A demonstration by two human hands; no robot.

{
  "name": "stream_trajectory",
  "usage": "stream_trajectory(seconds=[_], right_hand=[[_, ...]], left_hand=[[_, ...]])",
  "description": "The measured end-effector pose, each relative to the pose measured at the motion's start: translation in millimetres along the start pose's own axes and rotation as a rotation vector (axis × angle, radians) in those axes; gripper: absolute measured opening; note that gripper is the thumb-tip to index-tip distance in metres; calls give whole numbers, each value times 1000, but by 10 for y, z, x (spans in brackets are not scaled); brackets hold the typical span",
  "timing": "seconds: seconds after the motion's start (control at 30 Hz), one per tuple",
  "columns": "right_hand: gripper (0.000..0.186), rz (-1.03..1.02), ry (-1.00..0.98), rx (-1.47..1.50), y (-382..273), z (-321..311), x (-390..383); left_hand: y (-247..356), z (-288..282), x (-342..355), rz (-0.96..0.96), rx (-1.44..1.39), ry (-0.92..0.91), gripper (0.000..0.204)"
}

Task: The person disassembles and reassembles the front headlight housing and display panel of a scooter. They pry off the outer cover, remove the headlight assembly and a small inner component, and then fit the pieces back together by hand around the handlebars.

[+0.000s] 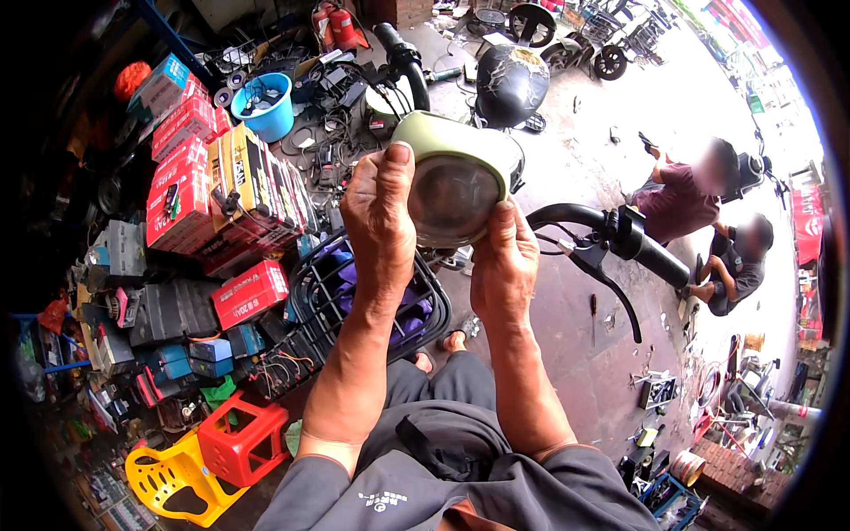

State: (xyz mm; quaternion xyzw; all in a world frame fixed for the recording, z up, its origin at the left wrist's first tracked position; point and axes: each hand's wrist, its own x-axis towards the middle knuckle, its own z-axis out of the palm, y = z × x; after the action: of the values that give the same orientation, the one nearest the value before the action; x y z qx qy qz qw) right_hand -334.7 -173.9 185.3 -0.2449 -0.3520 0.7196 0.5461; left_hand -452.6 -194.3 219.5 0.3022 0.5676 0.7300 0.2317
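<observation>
Between my two hands is a round headlight (453, 199) in a pale green housing, its clouded lens turned toward me. My left hand (381, 208) grips the left side of the housing, thumb along the edge of the lens. My right hand (506, 265) holds the lower right rim, its thumb pressed near the edge. Whether the housing is fixed to the bike behind cannot be made out. On the right runs a black handlebar (655, 252) with a brake lever; the other handlebar grip (397, 44) is at the upper left. Beyond the light sits a black, torn seat (513, 87).
A black wire basket (434, 329) with purple cloth is below my left forearm. Stacked battery boxes (181, 203), a blue bucket (266, 106), a red stool (243, 440) and a yellow chair (177, 478) crowd the left. Two people (677, 208) crouch at right; a screwdriver (593, 317) lies nearby.
</observation>
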Motion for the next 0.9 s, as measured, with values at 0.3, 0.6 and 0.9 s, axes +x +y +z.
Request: stream_trajectory(seconds=[0.3,0.6,0.9], right_hand=[[70,28,381,-39,-86,339,123],[67,-80,417,56,46,396,186],[56,-69,385,20,9,338,206]], left_hand=[[-189,104,-112,132,-104,28,30],[-4,77,7,-142,-91,23,56],[-74,56,25,-102,-124,11,49]])
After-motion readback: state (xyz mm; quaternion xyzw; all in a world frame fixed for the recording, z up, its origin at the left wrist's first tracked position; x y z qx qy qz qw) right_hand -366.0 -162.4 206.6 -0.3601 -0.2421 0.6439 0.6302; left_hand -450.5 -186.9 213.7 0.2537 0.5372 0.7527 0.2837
